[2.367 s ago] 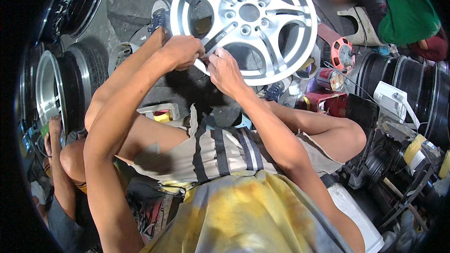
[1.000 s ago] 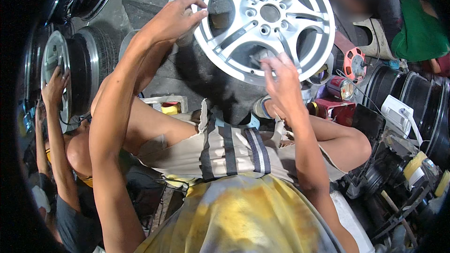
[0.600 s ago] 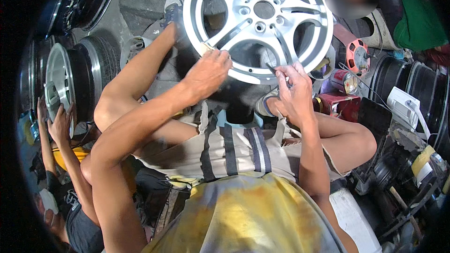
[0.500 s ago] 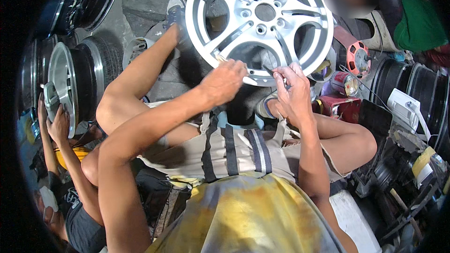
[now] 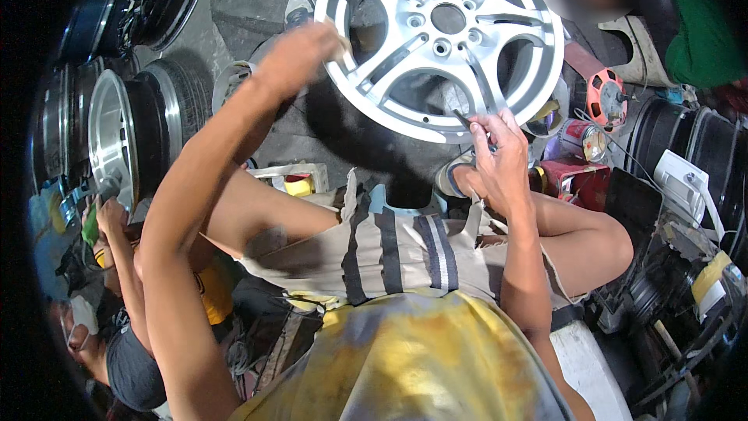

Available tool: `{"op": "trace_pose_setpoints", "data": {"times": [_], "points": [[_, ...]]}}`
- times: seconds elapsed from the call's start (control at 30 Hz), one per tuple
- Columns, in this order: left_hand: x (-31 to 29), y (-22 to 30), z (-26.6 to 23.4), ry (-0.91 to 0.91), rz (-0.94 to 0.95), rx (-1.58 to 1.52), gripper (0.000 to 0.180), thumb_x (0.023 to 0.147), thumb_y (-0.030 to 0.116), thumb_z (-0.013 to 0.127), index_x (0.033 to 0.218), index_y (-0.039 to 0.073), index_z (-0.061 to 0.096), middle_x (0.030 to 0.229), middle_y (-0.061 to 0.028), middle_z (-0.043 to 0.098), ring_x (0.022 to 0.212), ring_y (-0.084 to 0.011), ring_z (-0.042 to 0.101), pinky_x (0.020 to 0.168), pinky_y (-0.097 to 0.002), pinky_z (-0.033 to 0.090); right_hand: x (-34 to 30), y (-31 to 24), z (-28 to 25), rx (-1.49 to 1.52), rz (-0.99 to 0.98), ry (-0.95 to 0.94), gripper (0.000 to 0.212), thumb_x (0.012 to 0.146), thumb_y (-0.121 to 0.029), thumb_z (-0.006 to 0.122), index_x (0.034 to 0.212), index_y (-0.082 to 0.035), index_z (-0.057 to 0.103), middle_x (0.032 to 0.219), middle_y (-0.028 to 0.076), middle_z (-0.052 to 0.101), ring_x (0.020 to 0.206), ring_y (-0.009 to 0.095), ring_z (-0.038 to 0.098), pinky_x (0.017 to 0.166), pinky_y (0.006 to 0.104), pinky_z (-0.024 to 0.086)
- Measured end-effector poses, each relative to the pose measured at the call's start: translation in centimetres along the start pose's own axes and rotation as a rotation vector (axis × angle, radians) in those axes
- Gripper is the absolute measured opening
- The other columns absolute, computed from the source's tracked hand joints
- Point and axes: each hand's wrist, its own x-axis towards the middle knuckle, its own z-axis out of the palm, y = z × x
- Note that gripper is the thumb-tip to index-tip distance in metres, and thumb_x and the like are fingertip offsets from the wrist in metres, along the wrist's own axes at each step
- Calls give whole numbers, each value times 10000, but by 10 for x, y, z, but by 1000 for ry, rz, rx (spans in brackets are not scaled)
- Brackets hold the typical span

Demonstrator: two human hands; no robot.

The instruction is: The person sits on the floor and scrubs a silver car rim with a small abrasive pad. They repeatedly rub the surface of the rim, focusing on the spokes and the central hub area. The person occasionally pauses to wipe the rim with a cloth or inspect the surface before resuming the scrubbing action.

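Note:
A silver alloy wheel rim [image 5: 436, 39] with split spokes stands tilted in front of me on the grey floor. My left hand [image 5: 300, 51] is stretched out to its left edge, fingers closed on a small pale piece pressed against the rim; what the piece is I cannot tell. My right hand [image 5: 499, 152] is at the rim's lower right edge, fingers closed on a thin dark tool [image 5: 465, 120] that points at the rim. My knees in striped shorts sit below the wheel.
Several other rims [image 5: 125, 132] stand at the left. A person in a yellow top [image 5: 117, 265] crouches lower left. Another person in green [image 5: 701, 39] is at upper right. Cans [image 5: 576, 140], an orange reel [image 5: 604, 97] and dark drums [image 5: 686, 156] crowd the right.
My left hand has moved from the rim's lower edge up to its left edge. My right hand has stayed at the lower right edge with the tool.

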Motion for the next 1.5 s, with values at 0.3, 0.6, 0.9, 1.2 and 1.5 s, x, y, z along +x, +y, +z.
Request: {"op": "trace_pose_setpoints", "data": {"times": [0.3, 0.6, 0.9, 1.2, 1.5], "points": [[-31, 59, -78, -349, -59, -254, 284, 942, 276, 587, 1030, 25, 686, 1105, -227, 654, 1076, -399, 623, 945, -496, 502, 25, -8, 23, -123, -89, 56, 102, 935, -46, 604, 991, 9, 669, 916, 160, 596, 886, 345, 598, 816, 425, 476], [-45, 105, -10, -310, -78, -641, 327, 877, 173, 710, 1139, 9, 602, 994, -229, 663, 863, -452, 670, 738, -518, 540, 42, -13, 62, 63, 140, -175, 100, 974, -55, 617, 1013, 35, 637, 910, 173, 674, 784, 252, 654, 750, 366, 523], [-41, 85, 7, -262, -228, -467, 593, 859, 96, 707, 1426, 91, 534, 781, -240, 670, 747, -454, 680, 670, -535, 547, 50, -21, 92, 136, 14, -312, 101, 956, -60, 647, 1017, 21, 643, 879, 115, 682, 756, 177, 607, 729, 321, 499], [-29, 72, 15, -205, -206, -480, 551, 832, 49, 661, 1371, 153, 604, 804, -231, 699, 751, -427, 695, 699, -533, 555, 50, -32, 93, 152, 16, -366, 141, 868, -34, 712, 981, 9, 640, 913, 154, 645, 835, 293, 656, 779, 382, 530], [-25, 65, 21, -147, -181, -368, 469, 856, 75, 650, 1323, 110, 627, 780, -214, 699, 741, -406, 711, 686, -510, 572, 54, -32, 90, 95, -23, -383, 171, 852, -87, 795, 952, 2, 688, 897, 142, 655, 843, 304, 658, 773, 390, 527]]}}
